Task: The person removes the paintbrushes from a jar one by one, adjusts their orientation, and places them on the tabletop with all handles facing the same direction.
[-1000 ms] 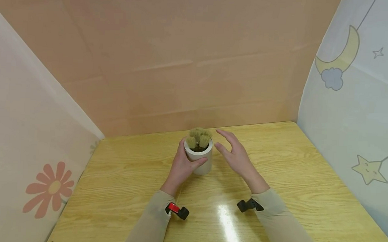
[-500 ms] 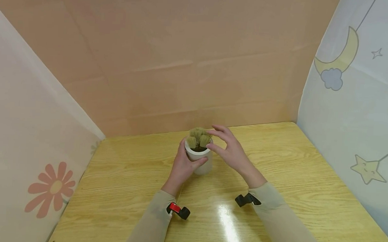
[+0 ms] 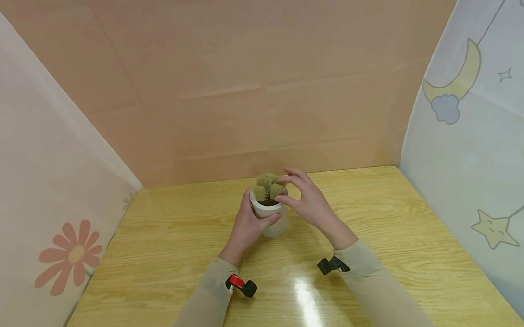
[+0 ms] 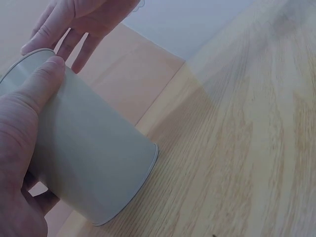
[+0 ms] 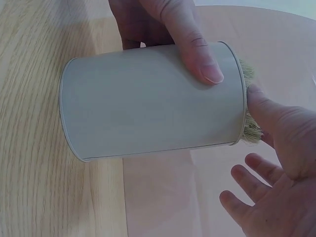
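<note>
A pale cylindrical cup point(image 3: 276, 226) stands on the wooden table, with several brushes point(image 3: 266, 179) in it, their tan-green bristles up. My left hand point(image 3: 245, 226) grips the cup from the left, its thumb across the near side below the rim. At the cup's right, my right hand point(image 3: 313, 206) pinches the nearest right brush point(image 3: 276, 190) by its bristle end between thumb and forefinger; the other fingers are spread. In the right wrist view the bristles point(image 5: 253, 131) show past the rim beside the right thumb. The handles are hidden inside the cup point(image 5: 153, 101).
The wooden table point(image 3: 168, 237) ends at a peach backdrop point(image 3: 203, 108) behind the cup. Printed white sheets flank it, with a flower point(image 3: 74, 254) on the left and a moon point(image 3: 464, 74) on the right. Each wrist wears a dark camera mount point(image 3: 333, 265).
My right hand has moved left from beside the cup to its mouth, and its thumb and forefinger have closed on a brush. The left hand keeps its grip on the cup.
</note>
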`<state>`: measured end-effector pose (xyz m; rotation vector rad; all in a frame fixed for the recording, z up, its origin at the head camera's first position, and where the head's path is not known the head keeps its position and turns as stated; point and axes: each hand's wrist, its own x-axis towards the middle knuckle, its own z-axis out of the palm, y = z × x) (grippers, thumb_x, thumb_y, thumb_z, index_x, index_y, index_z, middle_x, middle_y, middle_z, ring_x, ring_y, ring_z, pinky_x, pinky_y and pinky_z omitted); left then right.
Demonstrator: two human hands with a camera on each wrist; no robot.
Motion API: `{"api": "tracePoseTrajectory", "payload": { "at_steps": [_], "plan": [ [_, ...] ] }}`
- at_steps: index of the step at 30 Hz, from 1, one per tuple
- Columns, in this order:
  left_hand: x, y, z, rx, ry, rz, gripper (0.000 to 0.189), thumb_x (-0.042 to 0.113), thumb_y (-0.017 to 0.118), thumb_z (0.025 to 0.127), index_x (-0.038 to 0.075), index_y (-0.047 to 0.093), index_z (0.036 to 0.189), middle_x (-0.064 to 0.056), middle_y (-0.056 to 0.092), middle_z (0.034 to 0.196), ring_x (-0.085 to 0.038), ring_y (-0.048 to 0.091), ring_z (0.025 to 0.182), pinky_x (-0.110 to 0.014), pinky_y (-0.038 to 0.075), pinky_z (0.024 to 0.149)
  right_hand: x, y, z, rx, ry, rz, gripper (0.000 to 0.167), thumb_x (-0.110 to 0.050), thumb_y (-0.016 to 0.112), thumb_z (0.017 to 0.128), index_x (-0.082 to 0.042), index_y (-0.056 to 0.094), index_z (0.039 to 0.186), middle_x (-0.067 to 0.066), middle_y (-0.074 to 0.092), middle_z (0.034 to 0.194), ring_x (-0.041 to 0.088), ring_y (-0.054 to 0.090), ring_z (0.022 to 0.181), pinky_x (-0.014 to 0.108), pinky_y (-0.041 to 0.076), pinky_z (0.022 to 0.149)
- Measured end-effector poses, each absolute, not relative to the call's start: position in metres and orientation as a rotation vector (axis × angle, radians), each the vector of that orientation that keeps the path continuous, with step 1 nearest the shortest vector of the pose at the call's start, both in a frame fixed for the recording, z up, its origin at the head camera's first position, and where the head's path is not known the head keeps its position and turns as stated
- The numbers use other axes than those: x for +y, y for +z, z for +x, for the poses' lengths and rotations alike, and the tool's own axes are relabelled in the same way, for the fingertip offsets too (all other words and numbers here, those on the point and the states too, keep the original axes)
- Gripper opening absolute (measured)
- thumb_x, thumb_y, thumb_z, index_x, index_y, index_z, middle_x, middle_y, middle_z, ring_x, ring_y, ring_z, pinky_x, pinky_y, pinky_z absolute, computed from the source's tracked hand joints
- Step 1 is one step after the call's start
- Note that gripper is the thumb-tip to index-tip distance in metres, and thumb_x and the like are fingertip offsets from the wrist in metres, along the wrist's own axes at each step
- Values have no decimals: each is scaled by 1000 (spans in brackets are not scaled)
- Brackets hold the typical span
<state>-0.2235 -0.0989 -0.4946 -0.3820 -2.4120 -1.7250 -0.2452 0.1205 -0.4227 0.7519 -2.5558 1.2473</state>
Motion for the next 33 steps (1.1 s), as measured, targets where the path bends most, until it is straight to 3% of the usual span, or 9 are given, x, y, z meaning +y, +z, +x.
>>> {"api": "tracePoseTrajectory", "payload": {
  "at_steps": [5,17,25,33],
  "plan": [
    [-99,-495,-224,-2413,-1728,-383,110,36,96,90,26,24,173,-4,45,161,-26,54,142,-58,49,116,120,-421,-246,-2582,1216,733,45,-29,86,101,-16,71,141,9,43,171,38,41,157,69,42,119],
    [-99,-497,-226,-2399,-1736,-394,107,38,95,92,27,25,172,-3,45,160,-27,54,141,-58,49,115,117,-413,-249,-2545,1170,818,31,-21,89,97,-6,77,121,17,52,163,42,46,152,66,44,117],
    [-98,-498,-227,-2400,-1724,-384,108,41,95,91,27,26,172,-3,45,161,-27,53,142,-59,49,115,117,-415,-249,-2548,1176,799,22,-21,89,98,-9,80,114,12,57,159,40,46,151,67,43,117],
    [-99,-500,-228,-2412,-1686,-384,109,43,95,90,27,26,172,-3,45,161,-27,53,142,-60,48,116,117,-416,-249,-2483,1265,746,20,-22,86,100,-11,83,116,9,63,151,37,52,146,66,44,117]
  ]
}}
